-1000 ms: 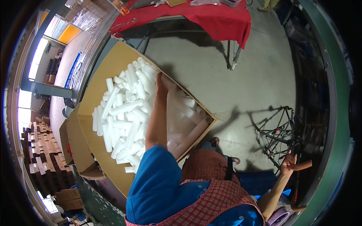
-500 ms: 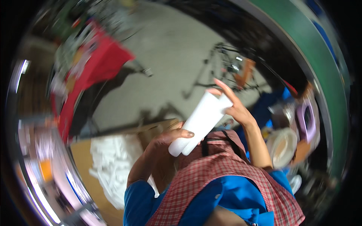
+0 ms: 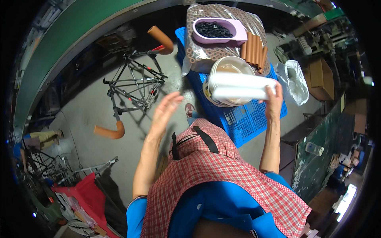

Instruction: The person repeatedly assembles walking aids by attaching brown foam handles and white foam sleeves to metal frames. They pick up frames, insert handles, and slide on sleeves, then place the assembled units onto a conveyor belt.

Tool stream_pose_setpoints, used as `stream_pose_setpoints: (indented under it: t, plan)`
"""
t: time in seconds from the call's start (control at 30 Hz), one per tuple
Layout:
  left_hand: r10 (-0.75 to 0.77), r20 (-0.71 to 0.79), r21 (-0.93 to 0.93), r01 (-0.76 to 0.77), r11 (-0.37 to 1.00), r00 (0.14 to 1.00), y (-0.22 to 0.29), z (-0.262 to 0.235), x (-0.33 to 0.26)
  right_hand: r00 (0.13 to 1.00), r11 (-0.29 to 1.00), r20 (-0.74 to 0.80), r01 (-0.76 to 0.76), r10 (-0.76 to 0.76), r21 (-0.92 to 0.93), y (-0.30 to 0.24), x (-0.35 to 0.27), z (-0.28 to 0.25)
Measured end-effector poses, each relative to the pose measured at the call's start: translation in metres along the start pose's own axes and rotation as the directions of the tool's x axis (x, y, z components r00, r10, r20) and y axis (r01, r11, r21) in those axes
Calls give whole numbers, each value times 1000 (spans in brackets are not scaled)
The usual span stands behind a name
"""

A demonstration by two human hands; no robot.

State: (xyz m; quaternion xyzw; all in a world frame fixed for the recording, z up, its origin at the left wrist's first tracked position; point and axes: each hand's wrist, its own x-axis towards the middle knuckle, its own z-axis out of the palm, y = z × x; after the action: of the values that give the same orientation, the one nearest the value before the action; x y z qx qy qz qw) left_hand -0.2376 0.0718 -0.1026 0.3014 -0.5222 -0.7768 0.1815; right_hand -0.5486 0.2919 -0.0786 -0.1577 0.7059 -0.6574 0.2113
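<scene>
A pair of white tubes (image 3: 242,88), blurred by motion, lies side by side in the grip of my right hand (image 3: 274,97). Its fingers close round their right end, and the tubes reach leftward over a cream-coloured bucket (image 3: 212,85). Part of the bucket's opening is hidden behind them; something tan shows inside. Apart from the tubes, my left hand (image 3: 166,109) is raised with fingers stretched out, holding nothing. To its left, a black folding metal frame (image 3: 137,81) with orange-brown curved foam ends (image 3: 111,131) stands on the floor.
Under the bucket is a blue plastic pallet (image 3: 248,123). Beyond it sits a plastic-wrapped pack of brown tubes (image 3: 222,12), carrying a lilac tub (image 3: 240,29) of black pieces and loose brown tubes (image 3: 254,49). A white bag (image 3: 295,85) and cardboard box (image 3: 319,79) stand at right.
My view has turned right, toward the bucket and pallet. The left hand has let go of the white tubes, which the right hand now holds alone over the bucket.
</scene>
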Motion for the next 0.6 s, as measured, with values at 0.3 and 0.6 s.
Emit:
stream_pose_setpoints:
  t: [0.3,0.6]
  plan:
    - [-166,-6,132,165,977,986,6,29,89,950,703,-24,215,-313,-678,156,61,34]
    - [-212,-84,42,216,975,974,19,27,120,970,720,171,243,-172,-650,44,94,10]
